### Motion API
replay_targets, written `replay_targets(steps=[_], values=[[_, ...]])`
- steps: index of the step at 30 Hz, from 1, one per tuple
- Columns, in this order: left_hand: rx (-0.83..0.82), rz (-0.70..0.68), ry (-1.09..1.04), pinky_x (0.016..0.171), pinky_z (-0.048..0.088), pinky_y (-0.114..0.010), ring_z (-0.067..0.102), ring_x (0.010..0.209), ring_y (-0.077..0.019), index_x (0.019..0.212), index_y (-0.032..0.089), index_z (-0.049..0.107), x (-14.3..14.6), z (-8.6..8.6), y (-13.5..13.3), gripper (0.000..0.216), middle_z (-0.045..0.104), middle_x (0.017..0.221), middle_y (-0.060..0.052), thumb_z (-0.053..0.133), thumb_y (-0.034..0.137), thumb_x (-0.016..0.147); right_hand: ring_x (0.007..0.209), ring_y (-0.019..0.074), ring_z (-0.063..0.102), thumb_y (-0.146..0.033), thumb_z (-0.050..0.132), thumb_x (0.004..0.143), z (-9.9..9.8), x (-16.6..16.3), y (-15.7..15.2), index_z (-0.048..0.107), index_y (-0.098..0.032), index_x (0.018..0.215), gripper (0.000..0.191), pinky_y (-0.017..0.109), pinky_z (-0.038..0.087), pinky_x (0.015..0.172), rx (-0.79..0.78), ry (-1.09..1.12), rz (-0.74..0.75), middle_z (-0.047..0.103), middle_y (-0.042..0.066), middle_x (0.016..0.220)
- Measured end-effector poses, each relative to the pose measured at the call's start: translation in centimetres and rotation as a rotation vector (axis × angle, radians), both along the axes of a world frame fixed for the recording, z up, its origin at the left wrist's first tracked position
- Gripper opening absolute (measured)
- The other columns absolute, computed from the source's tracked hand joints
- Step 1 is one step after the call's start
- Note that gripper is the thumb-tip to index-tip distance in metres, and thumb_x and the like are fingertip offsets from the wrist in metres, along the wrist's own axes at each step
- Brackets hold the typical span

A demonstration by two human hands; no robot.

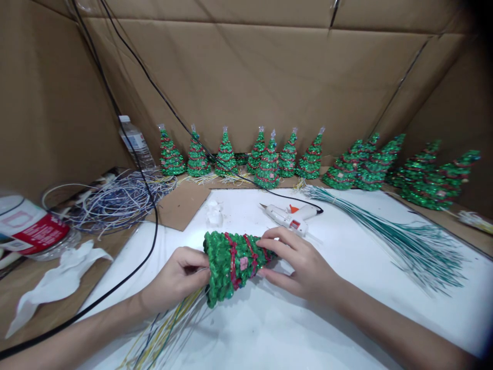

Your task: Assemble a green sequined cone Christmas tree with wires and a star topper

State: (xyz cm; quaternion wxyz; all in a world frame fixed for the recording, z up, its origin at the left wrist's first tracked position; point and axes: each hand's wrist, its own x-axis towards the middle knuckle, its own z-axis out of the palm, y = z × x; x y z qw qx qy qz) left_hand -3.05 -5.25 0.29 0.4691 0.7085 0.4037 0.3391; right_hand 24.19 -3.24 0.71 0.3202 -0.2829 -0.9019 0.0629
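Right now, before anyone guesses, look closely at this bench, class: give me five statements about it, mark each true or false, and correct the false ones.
1. The left hand is at the wide base of a green tree, and the right hand is near its narrow end. True.
2. That tree stands upright. False: it is tipped on its side, its narrow end toward the right hand.
3. The green-and-white wire bundle lies to the right of the glue gun. True.
4. The glue gun is in the right hand. False: it lies on the white surface, beyond the hands.
5. The white-capped bottle is to the left of the row of trees. True.
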Motion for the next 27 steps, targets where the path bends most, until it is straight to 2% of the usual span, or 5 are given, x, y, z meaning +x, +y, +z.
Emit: replay_targets(steps=[5,27], values=[[-0.004,0.019,0.008,0.048,0.029,-0.021,0.034,0.052,-0.0091,0.055,0.006,0.066,0.04,0.03,0.03,0.044,0.046,0.049,0.0,0.066,0.044,0.076,0.093,0.0207,0.059,-0.034,0.06,0.086,0.01,0.0,0.0,0.055,-0.015,0.116,0.036,0.036,0.053,0.076,-0.01,-0.013,-0.002,0.058,0.012,0.108],[0.012,-0.02,0.013,0.051,0.032,-0.024,0.041,0.054,-0.0125,0.06,0.005,0.066,-0.36,-0.3,0.06,0.052,0.056,0.055,-0.007,0.056,0.051,0.082,0.093,0.0211,0.058,-0.033,0.06,0.086,0.12,0.04,-0.12,0.055,-0.015,0.116,0.035,0.037,0.053,0.075,-0.006,-0.011,0.0,0.058,0.013,0.108]])
